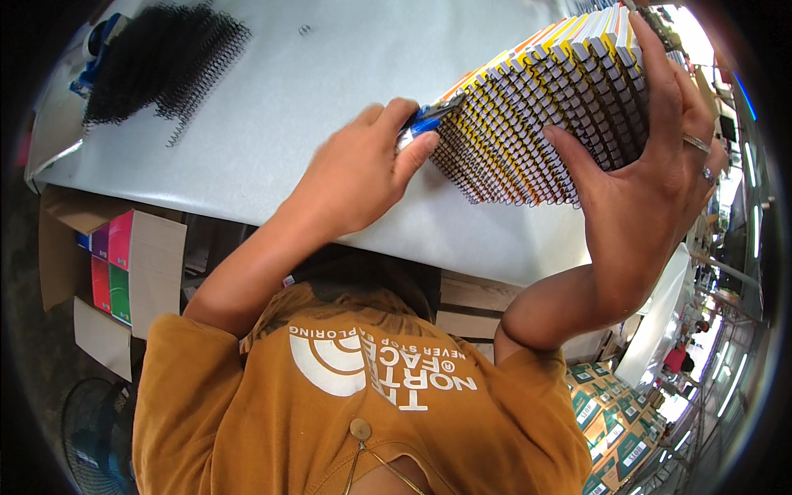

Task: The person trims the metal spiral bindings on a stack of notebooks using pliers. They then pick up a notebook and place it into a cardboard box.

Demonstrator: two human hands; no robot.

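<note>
- Notebooks with white pages, yellow and orange edges and black wire spiral spines (540, 124) stand packed in a row at the upper right of your smooth pale grey tabletop (272, 165), spines turned toward you.
- Your left hand (363, 161) is closed around a pair of metal pliers with blue grips (425, 124); your thumb and fingers press on the handles.
- The tip of that tool lies at the upper left edge of the row, up against the coil ends; you cannot tell from here whether it bites a wire.
- Your right hand (652, 165) clasps the row at its right end, thumb spread over the spines and fingers reaching up along the far right side; two rings show on them.
- Well off to your left, a heap of loose black wire coils (161, 62) lies on the tabletop, and a small curled scrap of dark wire (304, 30) sits between heap and row.
- Below the table's left edge you have an open brown cardboard box (157, 264) holding red, pink, purple and green packs (111, 268).
- Brown and green cartons (615, 421) are piled at your lower right.
</note>
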